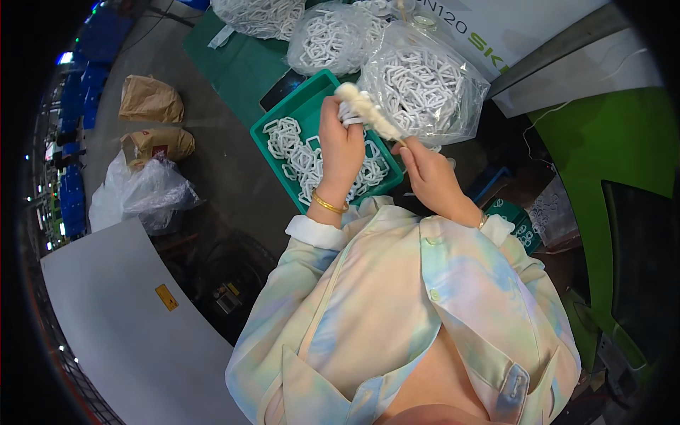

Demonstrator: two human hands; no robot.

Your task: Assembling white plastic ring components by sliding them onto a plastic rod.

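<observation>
My right hand [432, 177] is closed on the thin handle of a stick with a long, lumpy cream-coloured head [368, 111], perhaps a brush or swab. The head slants up and left toward my left hand [340, 149]. Several small white plastic frames [347, 113] are gripped in my left hand's fingers, right beside the cream head; I cannot tell whether they touch. Under both hands sits a green tray [324, 83], partly hidden by my left hand and wrist. Loose white frames [301, 159] lie heaped inside it.
Clear plastic bags [425, 81] full of white frames stand behind the tray. A dark flat object [282, 88] lies at its far left. Brown paper bags [151, 99] and a plastic bag [142, 195] are on the floor. A green bin [513, 219] stands right, a grey cabinet [127, 304] left.
</observation>
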